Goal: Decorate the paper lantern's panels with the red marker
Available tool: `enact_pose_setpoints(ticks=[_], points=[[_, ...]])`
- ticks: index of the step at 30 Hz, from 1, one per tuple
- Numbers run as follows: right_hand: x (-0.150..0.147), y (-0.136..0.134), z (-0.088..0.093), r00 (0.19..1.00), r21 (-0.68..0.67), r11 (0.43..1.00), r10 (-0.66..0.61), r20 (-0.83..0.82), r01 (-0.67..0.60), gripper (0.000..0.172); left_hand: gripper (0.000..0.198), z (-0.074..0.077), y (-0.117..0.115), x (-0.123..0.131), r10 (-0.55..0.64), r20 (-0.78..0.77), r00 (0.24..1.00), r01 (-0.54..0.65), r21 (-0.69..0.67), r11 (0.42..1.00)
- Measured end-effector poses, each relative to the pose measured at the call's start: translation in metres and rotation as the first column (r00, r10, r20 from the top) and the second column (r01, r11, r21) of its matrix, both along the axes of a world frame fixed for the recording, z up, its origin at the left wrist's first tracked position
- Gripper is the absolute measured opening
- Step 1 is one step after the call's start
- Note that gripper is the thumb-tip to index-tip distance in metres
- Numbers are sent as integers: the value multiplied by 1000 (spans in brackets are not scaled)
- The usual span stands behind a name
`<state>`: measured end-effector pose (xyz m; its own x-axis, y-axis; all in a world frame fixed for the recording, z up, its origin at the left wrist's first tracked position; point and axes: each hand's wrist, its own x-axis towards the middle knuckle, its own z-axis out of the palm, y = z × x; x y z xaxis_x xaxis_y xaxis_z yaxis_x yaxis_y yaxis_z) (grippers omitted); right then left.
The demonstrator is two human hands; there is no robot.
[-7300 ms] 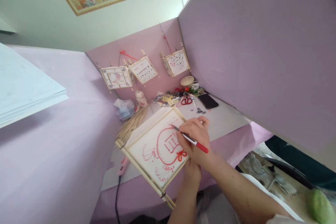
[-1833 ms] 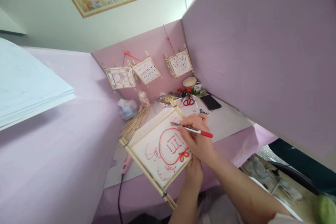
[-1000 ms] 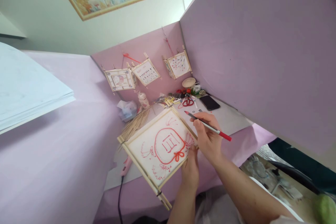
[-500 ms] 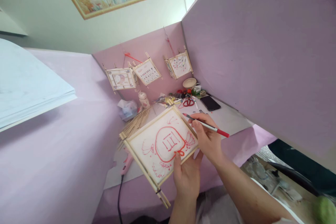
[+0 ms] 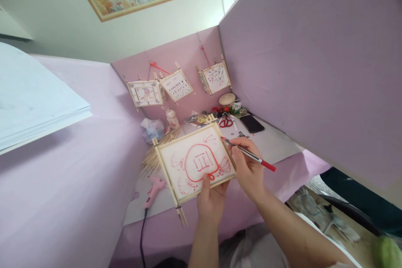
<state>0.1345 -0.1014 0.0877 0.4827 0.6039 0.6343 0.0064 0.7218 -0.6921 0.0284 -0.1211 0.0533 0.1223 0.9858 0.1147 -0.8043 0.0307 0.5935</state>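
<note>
My left hand (image 5: 211, 201) grips the lower edge of a wooden-framed lantern (image 5: 176, 163), thumb on its white panel and fingers underneath. Red line drawing covers the panel: a rounded shape with marks inside, tassel-like figures around it. In my right hand (image 5: 248, 167) is a red marker pen (image 5: 254, 157), held between thumb and fingers. Its tip points up and left, near the lantern's right edge; I cannot tell whether it touches. The lantern is tilted toward me above the table.
A pink glue gun (image 5: 153, 192) with a black cord lies left on the table. Behind are thin wooden sticks (image 5: 150, 161), red-handled scissors (image 5: 225, 121), a black phone (image 5: 252, 124) and a bowl (image 5: 227, 99). Framed lanterns (image 5: 216, 77) hang at the back; purple partitions (image 5: 314, 50) enclose the sides.
The lantern has turned and its lower corner has risen, uncovering more of the glue gun. My left hand has shifted left with it. My right hand stays nearly in place with the marker.
</note>
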Motion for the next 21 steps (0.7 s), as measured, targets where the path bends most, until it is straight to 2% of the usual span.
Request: enact_pose_setpoints(ticks=[3, 6, 10, 13, 17, 21], points=[[-5, -1, -3, 999, -10, 1000, 18, 36, -18, 12, 34, 5, -1, 0, 152, 88, 984, -153, 3, 988], [-7, -5, -3, 995, 20, 1000, 15, 103, -17, 14, 34, 11, -1, -2, 198, 85, 976, -199, 4, 980], [-1, -10, 4, 989, 98, 995, -42, 138, 28, 15, 32, 15, -2, -16, 130, 36, 991, -129, -37, 991], [5, -10, 10, 989, 117, 992, -52, 139, 36, 14, 29, 9, -4, -30, 64, 15, 998, -63, -88, 994], [8, -5, 16, 991, 80, 997, 2, 133, -12, 12, 27, -1, -9, -38, -13, 20, 1000, 14, -67, 998], [11, -1, 30, 962, 167, 985, 5, 273, -53, 7, 26, -6, -14, -38, -79, -20, 997, 78, -52, 996]])
